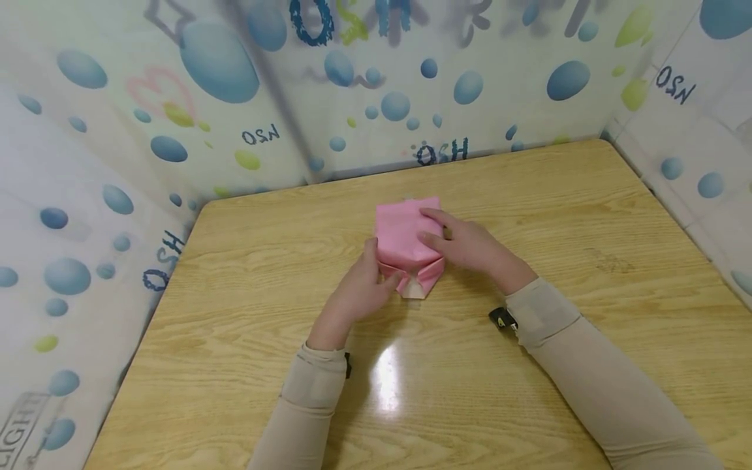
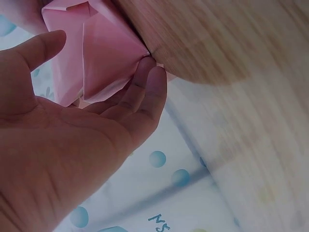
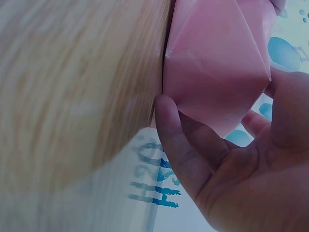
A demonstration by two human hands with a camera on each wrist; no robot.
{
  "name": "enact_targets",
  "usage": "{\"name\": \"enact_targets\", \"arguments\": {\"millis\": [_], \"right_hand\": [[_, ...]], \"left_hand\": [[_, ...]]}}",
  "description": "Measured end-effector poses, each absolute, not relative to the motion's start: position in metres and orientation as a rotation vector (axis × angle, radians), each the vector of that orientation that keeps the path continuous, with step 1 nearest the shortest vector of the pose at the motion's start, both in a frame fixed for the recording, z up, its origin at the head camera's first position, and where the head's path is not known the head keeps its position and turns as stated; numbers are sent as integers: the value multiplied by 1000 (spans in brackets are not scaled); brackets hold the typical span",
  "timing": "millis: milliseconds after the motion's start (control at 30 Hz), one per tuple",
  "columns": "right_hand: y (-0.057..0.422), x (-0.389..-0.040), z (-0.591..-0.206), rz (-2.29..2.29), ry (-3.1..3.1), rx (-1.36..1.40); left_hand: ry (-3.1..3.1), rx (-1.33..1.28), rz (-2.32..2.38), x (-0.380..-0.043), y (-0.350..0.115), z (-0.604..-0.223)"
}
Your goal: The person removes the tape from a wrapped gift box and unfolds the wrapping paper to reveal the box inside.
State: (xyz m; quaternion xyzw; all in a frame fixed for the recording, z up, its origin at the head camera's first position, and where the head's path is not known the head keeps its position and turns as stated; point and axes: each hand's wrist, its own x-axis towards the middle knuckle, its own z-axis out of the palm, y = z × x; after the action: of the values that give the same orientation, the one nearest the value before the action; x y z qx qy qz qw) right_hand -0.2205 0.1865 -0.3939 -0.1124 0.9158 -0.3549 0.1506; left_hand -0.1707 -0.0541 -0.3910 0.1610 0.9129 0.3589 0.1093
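Observation:
A pink folded-paper piece [image 1: 405,228], puffed up like a small box, lies on the wooden table. At its near end two folded flaps angle inward around a pale tip. My left hand [image 1: 361,287] holds the left side, its fingers curved along the edge and the thumb over the near-left flap. In the left wrist view the curved fingertips [image 2: 155,79] meet the paper low by the tabletop. On the opposite side my right hand [image 1: 470,245] grips the paper, with fingers reaching onto its top. The right wrist view shows the thumb at a corner and other fingers curled along the side.
The wood-grain table [image 1: 235,313] extends around both arms. Behind it and along both sides hang white coverings [image 1: 352,111] with blue and green drops and lettering. A small black tag [image 1: 502,318] sticks out by the right cuff.

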Motion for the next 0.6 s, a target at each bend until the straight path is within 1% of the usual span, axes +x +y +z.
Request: {"name": "enact_targets", "arguments": {"millis": [600], "right_hand": [[186, -222, -396, -998, 2648, -329]], "left_hand": [[2648, 487, 1106, -171, -57, -392]]}}
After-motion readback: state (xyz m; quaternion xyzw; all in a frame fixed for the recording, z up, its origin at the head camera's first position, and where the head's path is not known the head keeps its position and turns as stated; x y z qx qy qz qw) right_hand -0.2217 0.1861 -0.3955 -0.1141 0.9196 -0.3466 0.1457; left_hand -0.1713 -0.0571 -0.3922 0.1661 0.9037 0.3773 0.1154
